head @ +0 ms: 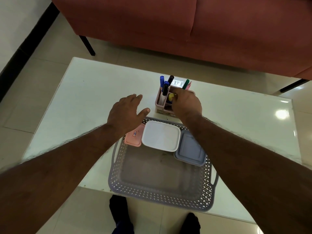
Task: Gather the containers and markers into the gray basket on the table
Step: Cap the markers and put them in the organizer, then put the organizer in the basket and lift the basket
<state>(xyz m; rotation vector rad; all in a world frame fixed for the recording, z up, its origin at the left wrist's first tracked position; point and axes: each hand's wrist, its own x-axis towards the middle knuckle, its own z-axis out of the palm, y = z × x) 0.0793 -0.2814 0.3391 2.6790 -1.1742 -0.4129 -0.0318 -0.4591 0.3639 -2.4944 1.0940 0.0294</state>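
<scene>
The gray perforated basket [157,193] sits at the table's near edge. At its far end lie a pink lidded container [134,138], a white one [161,135] and a blue-gray one [190,149]. Just beyond the basket stands a pink marker holder [160,100] with blue, black, green and pink markers [164,86] upright in it. My right hand [186,103] curls over the holder's right side, fingers closed around a yellow marker [170,97]. Beside the holder's left, my left hand [127,112] hovers open, palm down, above the basket's far-left corner.
The white glossy table [94,92] has bare surface to the left and right of the basket. A red sofa [185,26] stands behind the table, its black legs on the tiled floor. My feet show below the near edge.
</scene>
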